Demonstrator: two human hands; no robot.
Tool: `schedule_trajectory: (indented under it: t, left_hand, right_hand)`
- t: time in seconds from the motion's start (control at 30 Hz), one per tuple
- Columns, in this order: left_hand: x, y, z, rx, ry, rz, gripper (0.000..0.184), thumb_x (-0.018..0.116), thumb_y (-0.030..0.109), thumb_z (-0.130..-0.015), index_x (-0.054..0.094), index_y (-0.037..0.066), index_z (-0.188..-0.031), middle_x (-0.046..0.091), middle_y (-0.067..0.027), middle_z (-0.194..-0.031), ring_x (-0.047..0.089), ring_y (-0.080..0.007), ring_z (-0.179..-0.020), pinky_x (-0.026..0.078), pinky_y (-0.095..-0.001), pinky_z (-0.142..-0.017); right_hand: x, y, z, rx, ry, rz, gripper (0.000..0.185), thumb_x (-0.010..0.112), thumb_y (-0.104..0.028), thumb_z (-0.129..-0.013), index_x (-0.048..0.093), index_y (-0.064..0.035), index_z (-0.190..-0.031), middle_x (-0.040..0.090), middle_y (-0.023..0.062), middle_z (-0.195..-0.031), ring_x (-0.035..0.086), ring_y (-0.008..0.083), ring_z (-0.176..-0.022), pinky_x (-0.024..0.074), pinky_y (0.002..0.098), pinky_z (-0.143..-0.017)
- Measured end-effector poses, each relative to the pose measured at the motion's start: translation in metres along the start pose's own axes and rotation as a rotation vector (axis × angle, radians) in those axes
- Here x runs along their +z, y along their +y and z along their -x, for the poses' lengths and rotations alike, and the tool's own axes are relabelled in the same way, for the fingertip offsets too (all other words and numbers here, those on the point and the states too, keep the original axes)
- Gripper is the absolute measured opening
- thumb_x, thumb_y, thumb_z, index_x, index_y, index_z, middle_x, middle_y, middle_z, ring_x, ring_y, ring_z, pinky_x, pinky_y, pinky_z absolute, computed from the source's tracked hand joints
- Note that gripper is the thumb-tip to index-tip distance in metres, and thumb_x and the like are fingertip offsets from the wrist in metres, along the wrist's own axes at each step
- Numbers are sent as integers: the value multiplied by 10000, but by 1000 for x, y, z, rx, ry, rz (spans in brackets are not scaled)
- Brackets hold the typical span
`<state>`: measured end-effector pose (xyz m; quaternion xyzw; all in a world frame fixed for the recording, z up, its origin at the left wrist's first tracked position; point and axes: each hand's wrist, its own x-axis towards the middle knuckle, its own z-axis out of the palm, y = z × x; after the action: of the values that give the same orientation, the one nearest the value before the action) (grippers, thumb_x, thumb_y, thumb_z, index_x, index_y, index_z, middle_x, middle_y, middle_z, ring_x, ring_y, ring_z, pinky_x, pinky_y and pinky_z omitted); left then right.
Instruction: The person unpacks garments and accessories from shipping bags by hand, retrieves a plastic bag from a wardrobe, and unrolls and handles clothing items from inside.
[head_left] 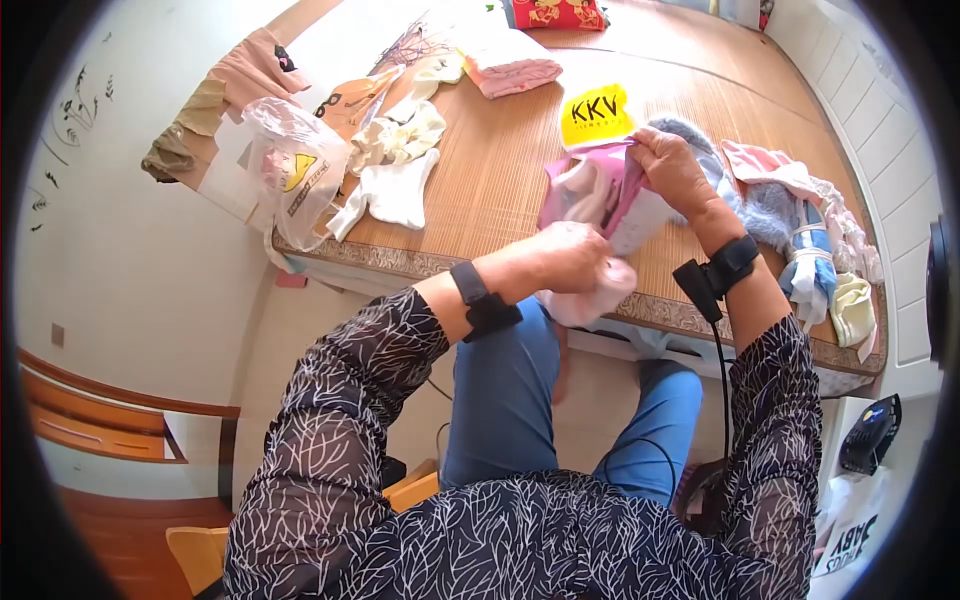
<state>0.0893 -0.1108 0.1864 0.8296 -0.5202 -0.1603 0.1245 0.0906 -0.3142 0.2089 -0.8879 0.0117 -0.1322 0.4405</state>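
Woven mat (490,190): we see clothing (395,190) lying toward both sides.
Pink bag (612,162): near the mat's front edge.
Right hand (675,170): pinched closed on the bag's rim.
Left hand (572,258): curled tightly around a pink bundle (602,296).
Pink bundle: just beside the bag.

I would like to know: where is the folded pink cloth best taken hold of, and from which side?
Probably at the right end of the folded pink cloth, coming from the right and pinching above and below. The stacked folds show there with bare mat around, whereas a cream cloth lies close to its left.
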Motion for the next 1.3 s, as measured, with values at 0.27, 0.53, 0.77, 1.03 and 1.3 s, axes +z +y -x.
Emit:
schedule_trajectory:
  t: [0.27, 0.53, 0.77, 1.03, 1.3]
  left_hand:
    - [66, 48, -38, 36, -44, 367, 351, 613, 148, -670, 655, 27, -996, 638, -201, -967, 619, -355, -938, 495, -413, -816]
    - [87, 72, -53, 12, 40, 560, 400, 633, 140, -638, 638, 14, -1018, 663, -209, -918, 632, -353, -942, 489, -406, -832]
    - [67, 62, -16, 187, -153, 668, 403, 655, 145, -599, 630, 30, -985, 657, -135, -858, 644, -256, -845, 491, -371, -746]
    - [69, 55, -3, 159, 139, 1243, 398, 665, 87, -627, 622, 51, -1020, 635, -16, -933, 579, -122, -889, 478, -267, -824]
    - [88, 44, -25, 31, 307, 470, 360, 585, 195, -678, 630, 23, -991, 651, -214, -950, 611, -363, -951, 486, -416, -821]
  right_hand:
    - [-7, 52, 31, -21, 91, 235, 205, 598, -199, -860, 642, -15, -939, 659, 189, -838, 638, 320, -792, 490, 385, -739]
    - [-5, 35, 104, 125, 36, 684, 276, 617, -137, -754, 605, -55, -1017, 650, 201, -984, 617, 365, -944, 484, 429, -833]
    - [-19, 20, 103, 330, -15, 0, 139, 557, -43, -804, 644, -21, -910, 654, 178, -823, 636, 275, -754, 494, 358, -708]
    - [-5, 3, 89, 129, -277, 109, 101, 599, -64, -828, 646, 9, -879, 608, 7, -721, 546, 70, -684, 467, 245, -616]
    - [-5, -13, 106, 28, -303, 104, 115, 594, -43, -827, 646, 9, -915, 640, 42, -784, 558, 76, -728, 478, 242, -653]
